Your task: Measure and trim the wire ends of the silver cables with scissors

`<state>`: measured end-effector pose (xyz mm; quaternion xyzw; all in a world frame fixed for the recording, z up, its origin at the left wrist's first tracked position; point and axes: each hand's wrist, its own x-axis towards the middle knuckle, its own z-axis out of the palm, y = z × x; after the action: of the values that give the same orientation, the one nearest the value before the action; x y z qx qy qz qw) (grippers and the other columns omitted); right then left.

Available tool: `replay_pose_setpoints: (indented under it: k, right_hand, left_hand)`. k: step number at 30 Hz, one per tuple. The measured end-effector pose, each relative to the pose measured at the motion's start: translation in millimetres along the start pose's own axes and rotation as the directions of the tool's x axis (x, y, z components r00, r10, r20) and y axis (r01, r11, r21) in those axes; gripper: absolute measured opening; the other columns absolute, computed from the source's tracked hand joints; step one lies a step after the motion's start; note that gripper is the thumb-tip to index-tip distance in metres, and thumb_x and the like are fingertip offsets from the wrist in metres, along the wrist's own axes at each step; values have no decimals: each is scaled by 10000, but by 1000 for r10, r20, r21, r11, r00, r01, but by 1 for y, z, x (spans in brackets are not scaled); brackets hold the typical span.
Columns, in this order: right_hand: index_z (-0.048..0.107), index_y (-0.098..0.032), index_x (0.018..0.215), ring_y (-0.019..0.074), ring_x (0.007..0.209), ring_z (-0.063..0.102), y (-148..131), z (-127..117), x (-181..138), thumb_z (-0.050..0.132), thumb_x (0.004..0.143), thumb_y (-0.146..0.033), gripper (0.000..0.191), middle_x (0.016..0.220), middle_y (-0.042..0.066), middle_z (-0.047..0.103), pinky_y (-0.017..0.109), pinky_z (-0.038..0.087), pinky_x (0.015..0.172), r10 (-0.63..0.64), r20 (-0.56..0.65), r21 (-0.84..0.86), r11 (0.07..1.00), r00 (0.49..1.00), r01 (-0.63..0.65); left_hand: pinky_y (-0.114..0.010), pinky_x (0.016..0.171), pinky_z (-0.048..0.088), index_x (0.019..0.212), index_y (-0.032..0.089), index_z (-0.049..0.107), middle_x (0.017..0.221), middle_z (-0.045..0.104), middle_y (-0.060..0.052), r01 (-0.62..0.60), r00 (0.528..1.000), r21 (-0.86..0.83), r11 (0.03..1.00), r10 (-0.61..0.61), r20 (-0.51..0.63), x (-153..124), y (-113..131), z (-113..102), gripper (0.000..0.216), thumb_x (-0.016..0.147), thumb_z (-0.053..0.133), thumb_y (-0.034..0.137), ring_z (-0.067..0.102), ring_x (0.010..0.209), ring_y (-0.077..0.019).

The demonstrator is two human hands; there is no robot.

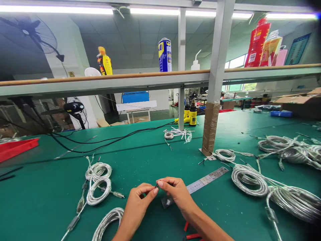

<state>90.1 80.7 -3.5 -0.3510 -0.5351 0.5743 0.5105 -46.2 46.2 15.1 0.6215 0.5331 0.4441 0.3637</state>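
Observation:
My left hand (pixel 137 206) and my right hand (pixel 177 194) meet fingertip to fingertip just above the green table. Between them they pinch a thin black wire-like piece (pixel 157 185); most of it is hidden by the fingers. A steel ruler (pixel 208 179) lies slantwise under and behind my right hand. Part of a red-handled tool (pixel 192 236) shows below my right forearm. Beside my left forearm rests a coil of clear-sheathed silver cable (pixel 110 221), partly covered by the arm.
More coiled cables (pixel 99 190) lie at left, with a large pile of cables (pixel 296 201) at right. A taped post (pixel 210 130) rises from the table (pixel 140 164). Yellow heat guns (pixel 192 117) stand behind it. A shelf (pixel 150 80) with bottles crosses overhead. A red tray (pixel 20 149) sits far left.

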Motion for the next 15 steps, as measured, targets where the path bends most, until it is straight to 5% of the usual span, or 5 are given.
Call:
replay_pose_setpoints:
  k: [3, 5, 10, 15]
  right_hand:
    - [668, -134, 649, 60, 445, 327, 1, 3, 0, 682, 564, -435, 313, 461, -45, 454, 196, 250, 432, 57, -35, 68, 996, 998, -54]
    - [648, -131, 652, 57, 448, 324, 2, 3, 0, 689, 555, -437, 324, 478, -46, 451, 191, 245, 431, 40, -13, 84, 996, 999, -39]
    - [612, -155, 720, 54, 474, 338, 4, 1, -1, 726, 510, -409, 348, 564, -47, 470, 178, 253, 440, 56, 199, 80, 994, 978, -73]
    - [643, -141, 659, 64, 509, 294, 2, 12, -12, 657, 608, -427, 291, 546, -46, 432, 195, 232, 478, -7, 319, 30, 1000, 948, -3]
  left_hand:
    - [-298, 671, 347, 756, 243, 693, 773, 574, -38, -209, 971, 331, 920, 237, -46, -9, 10, 1, 228, 782, 478, 312, 481, 733, -205]
    - [-314, 708, 345, 791, 273, 690, 816, 566, -40, -247, 954, 404, 881, 293, -55, -13, 14, 1, 211, 782, 479, 280, 473, 782, -218]
    - [-294, 722, 381, 754, 228, 701, 907, 520, -52, -115, 964, 161, 980, 149, -222, -8, 8, 0, 193, 735, 543, 337, 481, 875, -223]
    - [-268, 713, 397, 716, 198, 701, 917, 517, -54, -93, 982, -7, 996, 91, -164, -5, 5, 1, 200, 716, 559, 339, 484, 907, -224]
